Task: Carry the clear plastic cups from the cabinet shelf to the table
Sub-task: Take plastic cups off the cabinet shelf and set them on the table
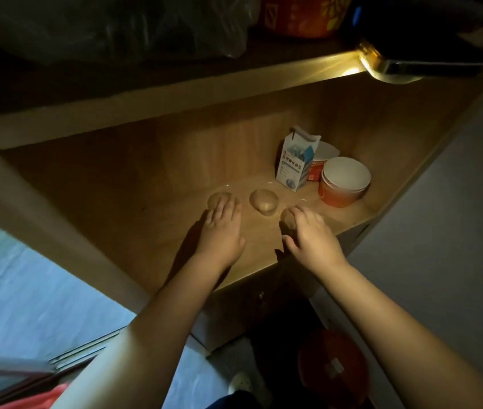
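Presently my right hand [312,242] is curled around the nearest clear cup [289,222], just right of centre frame, thumb on its near side and fingers over its top; the cup stands on the cabinet shelf [152,208]. My left hand [221,231] lies flat and unclenched, palm down, its fingertips touching the rim of a second clear cup [216,199] slightly left of centre; it grips nothing. Between the two hands, a little farther back, a third clear cup [264,202] stands untouched. All three are inverted or upright, I cannot tell which in this dim light. Behind them, right of centre, a white and blue carton [295,160] stands upright, with two red and white paper bowls [342,181] just beside it toward the right. At upper right a lamp [381,66] throws a yellow glow over the shelf edge. A red object [331,367] sits on the floor at lower right.
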### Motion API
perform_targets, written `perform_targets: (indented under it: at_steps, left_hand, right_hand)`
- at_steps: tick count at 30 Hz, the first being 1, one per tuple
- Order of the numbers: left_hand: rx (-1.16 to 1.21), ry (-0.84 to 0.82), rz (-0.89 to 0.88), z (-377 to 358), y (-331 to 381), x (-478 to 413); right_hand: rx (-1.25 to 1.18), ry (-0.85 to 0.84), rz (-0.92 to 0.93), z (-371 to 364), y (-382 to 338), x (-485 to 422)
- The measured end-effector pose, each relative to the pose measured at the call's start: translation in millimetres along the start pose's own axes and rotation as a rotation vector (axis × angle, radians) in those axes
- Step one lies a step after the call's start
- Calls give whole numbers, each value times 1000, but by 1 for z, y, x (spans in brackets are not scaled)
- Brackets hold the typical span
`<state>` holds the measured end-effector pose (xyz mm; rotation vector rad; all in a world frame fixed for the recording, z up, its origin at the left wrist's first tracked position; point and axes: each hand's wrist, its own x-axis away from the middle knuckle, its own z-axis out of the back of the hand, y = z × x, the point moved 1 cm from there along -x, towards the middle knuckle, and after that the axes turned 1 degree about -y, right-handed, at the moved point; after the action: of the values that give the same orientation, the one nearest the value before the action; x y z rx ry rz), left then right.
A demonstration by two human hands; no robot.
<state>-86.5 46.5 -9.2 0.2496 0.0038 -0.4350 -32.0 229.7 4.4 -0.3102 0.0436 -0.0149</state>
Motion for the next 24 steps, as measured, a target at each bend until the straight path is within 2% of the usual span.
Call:
perform_targets:
  at_steps: [16,24]
  left_hand:
    - [130,-21,64,-2,-9,-38]
    - [78,76,12,-4,-15,-36]
  right_hand:
    - [36,-38,30,-15,11,-21]
    - [68,-4,40,-14,14,-23]
